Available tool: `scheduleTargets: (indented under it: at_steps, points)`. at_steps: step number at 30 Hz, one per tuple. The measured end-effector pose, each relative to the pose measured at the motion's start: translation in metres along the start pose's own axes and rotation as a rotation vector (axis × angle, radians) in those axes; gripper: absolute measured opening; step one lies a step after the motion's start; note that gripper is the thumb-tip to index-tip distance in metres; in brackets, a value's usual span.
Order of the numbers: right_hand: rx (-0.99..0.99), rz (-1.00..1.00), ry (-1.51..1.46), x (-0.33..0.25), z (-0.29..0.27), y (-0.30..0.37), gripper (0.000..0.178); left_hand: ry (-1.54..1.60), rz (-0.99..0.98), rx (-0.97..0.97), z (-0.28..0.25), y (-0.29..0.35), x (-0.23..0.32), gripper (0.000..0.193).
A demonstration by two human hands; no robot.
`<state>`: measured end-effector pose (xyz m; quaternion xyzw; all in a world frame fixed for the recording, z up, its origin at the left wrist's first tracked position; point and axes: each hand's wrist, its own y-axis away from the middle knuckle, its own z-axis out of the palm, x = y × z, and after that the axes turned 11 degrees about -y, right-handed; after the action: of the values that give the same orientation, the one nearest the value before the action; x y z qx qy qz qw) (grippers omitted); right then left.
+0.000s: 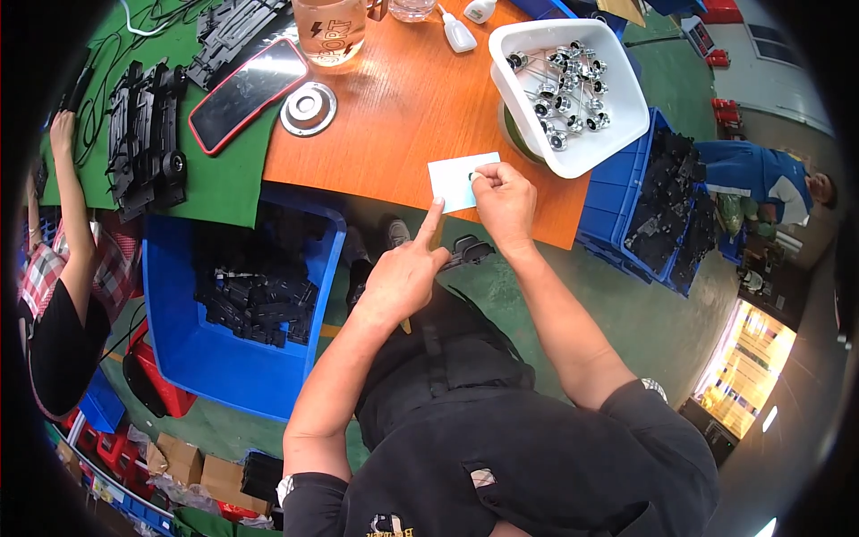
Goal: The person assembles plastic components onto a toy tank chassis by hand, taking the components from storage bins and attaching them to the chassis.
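A small white and pale blue sheet of paper (452,172) lies near the front edge of the orange wooden tabletop. My right hand (508,204) is over its right side, thumb and finger pinched on a small dark piece (472,176) too small to identify. My left hand (407,276) stretches its index finger to the paper's near left corner, with the other fingers loosely bent and nothing seen in them. Beyond my right hand, a white plastic tub (617,148) holds several shiny wheels on thin axles. Two small white squeeze bottles (460,36) lie at the far edge.
At left are a red-edged phone (249,97), a silver disc (309,109), a mug of amber drink (329,36) and black toy-car chassis (143,134) on green cloth. Blue bins (224,362) of black parts flank the table. Another person's arm (79,224) reaches in at far left.
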<state>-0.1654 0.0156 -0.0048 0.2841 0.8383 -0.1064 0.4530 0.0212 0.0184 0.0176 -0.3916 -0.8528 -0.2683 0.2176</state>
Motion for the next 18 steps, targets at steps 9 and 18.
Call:
scheduleTargets:
  at_steps: [9,18]
  points:
    - [0.008,-0.334,-0.192,-0.021,-0.023,0.015,0.007,0.053,0.000,0.061,0.004,0.001,-0.001,0.038]
    - [0.040,-0.937,-0.070,-0.039,-0.073,0.040,0.027,0.448,-0.052,0.170,-0.003,0.009,0.008,0.039]
